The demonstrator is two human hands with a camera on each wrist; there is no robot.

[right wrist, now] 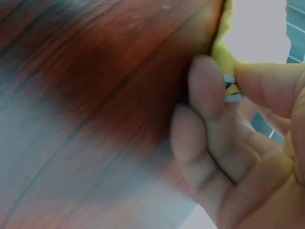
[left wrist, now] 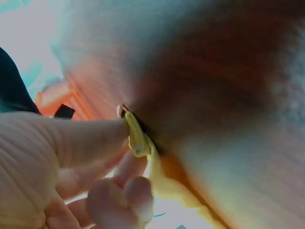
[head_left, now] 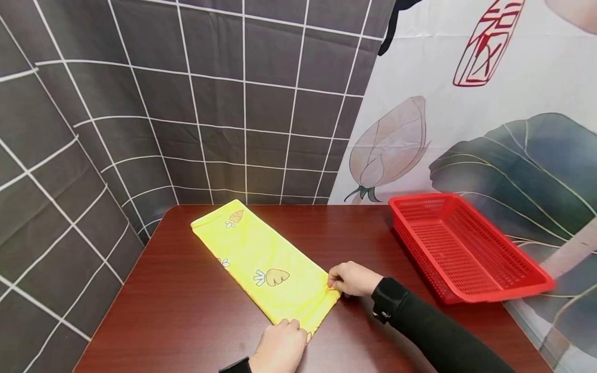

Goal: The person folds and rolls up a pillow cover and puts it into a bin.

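A long, folded yellow cloth (head_left: 275,243) printed with carrots lies slantwise across the table, its far end toward the back left. At its near end, my left hand (head_left: 282,344) pinches the lower corner. My right hand (head_left: 354,278) grips the other corner of that same end, and the fabric puckers between the two. In the left wrist view, the layered edge of the cloth (left wrist: 137,136) sits between thumb and fingers. The right wrist view has thumb and forefinger pinching the yellow edge (right wrist: 223,55), where a small dark-and-white bit of print shows.
A red perforated plastic basket (head_left: 420,264) stands at the table's right side, beyond my right forearm. The dark red-brown wooden table (head_left: 172,305) backs onto a grey gridded curtain (head_left: 210,98) and a white sheet with lotus prints (head_left: 410,67).
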